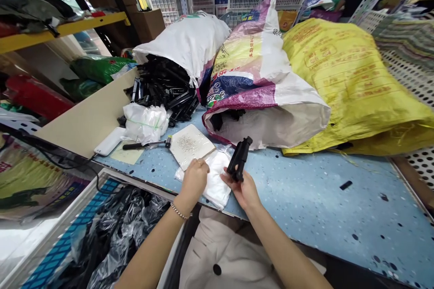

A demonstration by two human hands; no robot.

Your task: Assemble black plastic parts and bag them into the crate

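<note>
My right hand (244,188) holds a black folded mini tripod (239,159) upright, gripped near its lower end above the table. My left hand (196,175) is closed, fingers curled down at the edge of a stack of white, thin plastic bags (217,179); whatever is between its fingertips is hidden. Just beyond that hand lies a square white board (190,144) with a worn, speckled middle. A small hammer (149,144) with a black handle rests to the left of the board, its head touching or close to the board's edge.
Black parts (166,86) spill from a white sack (190,40) at back left. An open printed sack (267,122) and a yellow sack (346,81) stand along the back. A bin of black plastic-wrapped items (125,235) is at lower left. Bundled bags (145,122) lie beyond the hammer.
</note>
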